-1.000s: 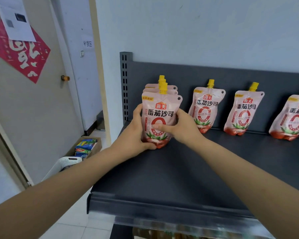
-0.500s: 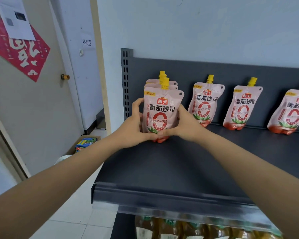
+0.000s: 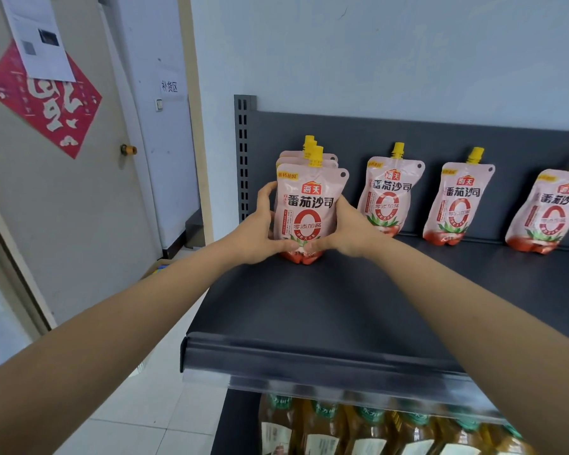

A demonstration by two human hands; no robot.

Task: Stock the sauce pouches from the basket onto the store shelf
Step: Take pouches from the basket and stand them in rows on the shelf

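Observation:
A pink sauce pouch (image 3: 309,205) with a yellow cap stands upright at the left end of the dark grey shelf (image 3: 326,316), in front of two more pouches in a row behind it. My left hand (image 3: 260,231) grips its left side and my right hand (image 3: 345,231) grips its right side, thumbs across its lower front. Three single pouches lean against the back panel to the right: one (image 3: 390,195), another (image 3: 457,201), and a third (image 3: 549,211) at the frame edge. The basket is out of view.
The shelf's upright post (image 3: 242,152) stands just left of the held pouch. Bottles (image 3: 342,428) fill the shelf below. A door (image 3: 63,159) with a red paper decoration is at the left, and a cardboard box (image 3: 158,267) sits on the tiled floor.
The front pouch has been pushed back toward the two behind it and set more upright. Both hands stayed on its sides, and my view has tilted lower.

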